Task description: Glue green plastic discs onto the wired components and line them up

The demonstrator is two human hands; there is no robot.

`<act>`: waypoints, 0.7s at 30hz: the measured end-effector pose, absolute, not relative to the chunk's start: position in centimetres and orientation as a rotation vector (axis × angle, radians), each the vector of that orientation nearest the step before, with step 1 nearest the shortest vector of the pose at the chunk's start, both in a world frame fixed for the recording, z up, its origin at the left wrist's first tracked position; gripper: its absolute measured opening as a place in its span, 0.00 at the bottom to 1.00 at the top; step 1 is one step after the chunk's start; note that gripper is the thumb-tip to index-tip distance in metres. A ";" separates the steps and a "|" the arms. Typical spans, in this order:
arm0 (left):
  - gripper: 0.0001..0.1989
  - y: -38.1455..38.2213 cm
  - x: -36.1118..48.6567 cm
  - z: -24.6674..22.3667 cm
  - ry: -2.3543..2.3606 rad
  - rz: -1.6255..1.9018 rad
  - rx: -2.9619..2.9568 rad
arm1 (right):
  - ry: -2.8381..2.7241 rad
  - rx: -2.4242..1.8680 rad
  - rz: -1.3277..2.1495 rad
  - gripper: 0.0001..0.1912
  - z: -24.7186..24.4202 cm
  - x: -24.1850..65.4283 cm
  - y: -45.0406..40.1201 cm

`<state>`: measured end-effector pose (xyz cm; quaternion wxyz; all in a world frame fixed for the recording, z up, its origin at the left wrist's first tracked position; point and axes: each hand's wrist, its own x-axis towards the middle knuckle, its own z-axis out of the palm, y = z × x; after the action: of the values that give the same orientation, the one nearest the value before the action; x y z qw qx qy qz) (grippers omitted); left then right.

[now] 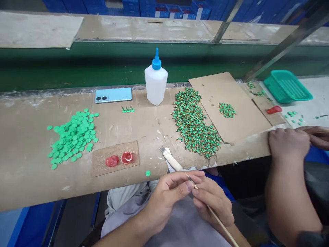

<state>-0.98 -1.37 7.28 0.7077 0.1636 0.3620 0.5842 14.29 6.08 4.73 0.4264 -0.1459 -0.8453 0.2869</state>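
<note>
My right hand (214,199) holds a thin, pale wooden stick (222,224), which runs down to the lower right. The stick's narrow upper end meets my left hand (164,197). There the thumb and fingers of my left hand are pinched together at a small dark tip; whether it is part of the stick or a separate piece I cannot tell. Just beyond my hands, a pale-handled scraper-like tool (172,161) lies at the table edge. One green disc (148,173) sits to its left. Two red caps (126,157) rest on a cardboard piece (99,164).
Green discs (74,137) are heaped at left, small green-and-gold pieces (195,123) at right. A white bottle (156,84) stands behind, beside a light-blue phone (113,95). At right are a cardboard sheet (236,127), a green basket (288,87) and a co-worker's arm (289,178).
</note>
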 end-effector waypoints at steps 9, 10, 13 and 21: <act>0.08 -4.5 -5.8 4.9 1.598 1.381 1.322 | -1.777 -0.732 1.107 0.12 4.4 12.5 5.6; 0.07 -5.2 -6.6 4.3 1.710 1.408 1.403 | -1.767 -0.744 1.164 0.12 4.1 12.2 5.5; 0.06 -7.1 -8.6 2.8 1.932 1.384 1.520 | -1.761 -0.734 1.344 0.10 3.2 11.1 5.1; 0.05 -12.4 -12.5 0.8 2.118 1.280 1.747 | -1.738 -0.724 1.390 0.05 1.2 7.0 4.0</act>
<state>-12.51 -12.36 0.78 0.0562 0.5759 0.6980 0.4218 6.99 4.00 1.22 0.3903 -0.2847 -0.6838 0.5468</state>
